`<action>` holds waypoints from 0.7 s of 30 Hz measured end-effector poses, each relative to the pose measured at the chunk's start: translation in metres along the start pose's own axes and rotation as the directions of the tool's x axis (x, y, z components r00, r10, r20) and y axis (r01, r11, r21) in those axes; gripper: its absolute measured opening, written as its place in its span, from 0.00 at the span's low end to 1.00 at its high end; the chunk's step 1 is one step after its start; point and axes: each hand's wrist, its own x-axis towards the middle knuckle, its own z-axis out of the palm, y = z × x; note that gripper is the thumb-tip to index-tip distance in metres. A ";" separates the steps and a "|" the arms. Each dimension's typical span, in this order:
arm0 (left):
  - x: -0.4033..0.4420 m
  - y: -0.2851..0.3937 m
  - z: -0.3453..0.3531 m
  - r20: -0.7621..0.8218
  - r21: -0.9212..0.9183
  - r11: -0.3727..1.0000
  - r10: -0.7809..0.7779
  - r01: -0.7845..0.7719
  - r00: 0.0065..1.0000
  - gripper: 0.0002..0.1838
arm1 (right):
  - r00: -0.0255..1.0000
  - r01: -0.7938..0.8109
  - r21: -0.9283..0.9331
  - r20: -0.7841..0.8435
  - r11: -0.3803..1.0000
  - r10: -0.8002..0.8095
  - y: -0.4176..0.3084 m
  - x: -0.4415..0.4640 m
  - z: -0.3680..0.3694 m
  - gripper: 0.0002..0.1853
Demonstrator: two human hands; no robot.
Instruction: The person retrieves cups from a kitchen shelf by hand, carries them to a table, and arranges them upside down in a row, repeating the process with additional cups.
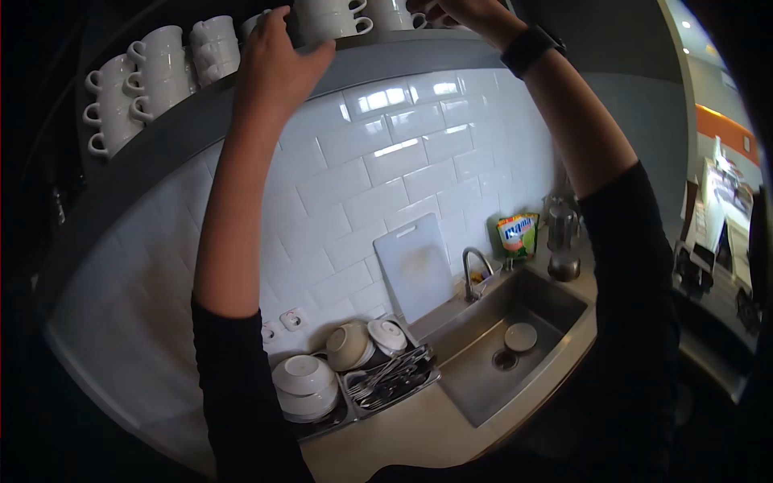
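Observation:
My left hand [282, 64] is raised to a dark high shelf, its thumb and fingers spread. It is in front of a partly hidden white cup [251, 24] and just left of a stack of white cups [326, 20]. My right hand [459, 11], with a dark band on the wrist, reaches the same shelf and is cut off by the top edge of the view. Its visible fingers are loosely bent and apart beside another white cup stack [393, 14]; whether they touch it I cannot tell.
More stacked white cups [165, 72] stand on the shelf [362, 68] at the left. Below are a sink [475, 402] with a small white dish [521, 337], a faucet [469, 278], a leaning cutting board [415, 270], a soap pouch [517, 235], bowls [304, 386] and cutlery [392, 378].

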 end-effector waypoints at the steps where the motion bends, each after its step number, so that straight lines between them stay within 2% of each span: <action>1: 0.020 -0.010 0.016 0.035 0.057 0.997 -0.056 0.054 0.998 0.43 | 1.000 0.008 0.081 -0.020 0.997 -0.007 0.008 0.013 0.002 0.22; 5: 0.075 -0.015 0.052 0.218 0.236 0.922 -0.358 0.306 0.908 0.54 | 0.998 -0.053 0.292 0.050 0.955 0.040 0.046 0.081 0.015 0.26; 7: 0.092 -0.014 0.060 0.303 0.260 0.915 -0.381 0.309 0.873 0.55 | 0.997 -0.082 0.395 0.021 0.915 0.080 0.061 0.113 0.027 0.27; 10: 0.107 -0.022 0.075 0.368 0.249 0.894 -0.444 0.373 0.817 0.56 | 0.998 -0.058 0.349 0.031 0.935 0.050 0.079 0.158 0.038 0.28; 11: 0.109 -0.026 0.083 0.381 0.237 0.884 -0.466 0.402 0.799 0.56 | 0.999 -0.002 0.379 0.041 0.925 -0.015 0.085 0.169 0.044 0.28; 12: 0.109 -0.030 0.096 0.274 0.282 0.855 -0.507 0.436 0.817 0.59 | 0.996 0.054 0.409 0.046 0.911 -0.080 0.087 0.177 0.048 0.28; 13: 0.112 -0.037 0.103 0.265 0.284 0.844 -0.525 0.455 0.809 0.60 | 0.989 0.106 0.437 0.048 0.893 -0.141 0.091 0.184 0.052 0.28; 17: 0.114 -0.047 0.115 0.216 0.325 0.814 -0.559 0.481 0.800 0.64 | 0.990 -0.106 0.367 0.130 0.924 0.062 0.067 0.171 0.046 0.27; 18: 0.114 -0.042 0.111 0.195 0.343 0.809 -0.558 0.477 0.807 0.65 | 0.998 -0.030 0.407 0.067 0.913 0.003 0.070 0.176 0.054 0.25; 20: 0.115 -0.030 0.083 0.505 0.130 0.871 -0.470 0.474 0.724 0.68 | 0.995 -0.029 0.469 0.094 0.883 -0.017 0.072 0.184 0.059 0.25; 21: 0.111 -0.018 0.074 0.546 0.098 0.874 -0.447 0.475 0.709 0.69 | 0.994 -0.030 0.501 0.103 0.865 -0.025 0.073 0.186 0.061 0.25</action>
